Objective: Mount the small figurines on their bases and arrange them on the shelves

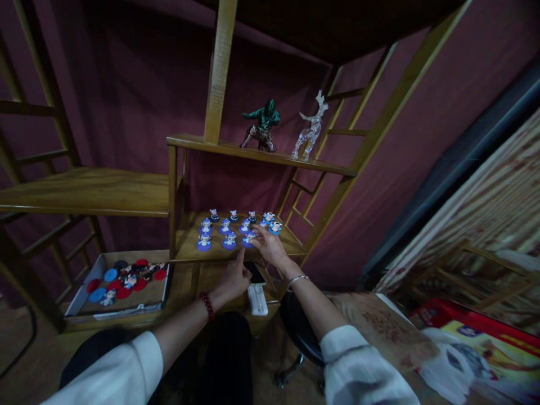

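Observation:
My right hand (269, 247) reaches over the lower shelf. Its thumb and fingers close on a small figurine (247, 238) with a purple base, at the right end of the front row. Just below that figurine is my left hand (236, 277), index finger stretched out to the shelf's front edge and the other fingers loosely curled, holding nothing I can see. Several similar purple-based figurines, such as one at the front left (204, 242), stand upright in rows. Behind them are dark-based figurines (233, 216). Blue-based figurines (275, 227) stand at the right, partly behind my right hand.
A shallow cardboard box (126, 313) with loose figurines and red and blue discs sits at lower left. A dark phone (255, 273) and a white box (257, 300) lie below my hands. A green statue (265, 125) and a clear deer (310, 132) occupy the shelf above.

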Demonstrator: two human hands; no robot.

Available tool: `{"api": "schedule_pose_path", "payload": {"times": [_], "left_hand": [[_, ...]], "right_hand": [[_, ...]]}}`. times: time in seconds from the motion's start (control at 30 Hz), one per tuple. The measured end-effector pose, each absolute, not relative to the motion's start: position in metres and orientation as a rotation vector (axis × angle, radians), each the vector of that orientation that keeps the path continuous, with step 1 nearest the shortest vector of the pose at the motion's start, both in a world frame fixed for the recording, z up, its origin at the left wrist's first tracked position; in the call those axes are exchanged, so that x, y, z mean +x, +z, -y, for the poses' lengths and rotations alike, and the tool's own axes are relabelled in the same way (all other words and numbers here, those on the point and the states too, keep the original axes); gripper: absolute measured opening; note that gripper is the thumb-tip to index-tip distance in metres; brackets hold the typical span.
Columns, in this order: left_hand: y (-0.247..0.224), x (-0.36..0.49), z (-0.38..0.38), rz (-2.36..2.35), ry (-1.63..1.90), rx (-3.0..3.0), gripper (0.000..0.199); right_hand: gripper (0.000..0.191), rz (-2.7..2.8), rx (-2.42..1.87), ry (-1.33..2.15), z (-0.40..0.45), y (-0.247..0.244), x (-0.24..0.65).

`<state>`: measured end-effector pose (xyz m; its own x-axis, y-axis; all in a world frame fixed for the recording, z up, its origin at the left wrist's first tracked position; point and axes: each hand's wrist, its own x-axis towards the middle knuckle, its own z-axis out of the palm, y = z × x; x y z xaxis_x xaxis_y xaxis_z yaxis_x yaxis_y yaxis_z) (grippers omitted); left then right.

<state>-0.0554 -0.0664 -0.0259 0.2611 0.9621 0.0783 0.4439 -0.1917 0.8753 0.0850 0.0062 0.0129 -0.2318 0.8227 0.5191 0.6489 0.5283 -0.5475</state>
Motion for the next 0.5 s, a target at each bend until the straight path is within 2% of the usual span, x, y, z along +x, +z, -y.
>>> {"api": "schedule_pose_path", "payload": {"times": [0.2,0.4,0.5], "left_hand": [[-0.034,-0.065,0.066,-1.226,0.954,1.696,0.060],[-0.028,-0.075,0.077,-1.152,0.997,1.576,0.057],[-0.024,-0.085,0.085,-1.139,1.005,1.591,0.045]], "right_hand": [[0.025,1.818,-1.145,0.014,0.029,0.019,0.071],[0.020,1.695,-1.125,0.077,0.071,0.007,0.047],[0.019,1.656,-1.106,0.130,0.087,-0.007,0.033]]}}
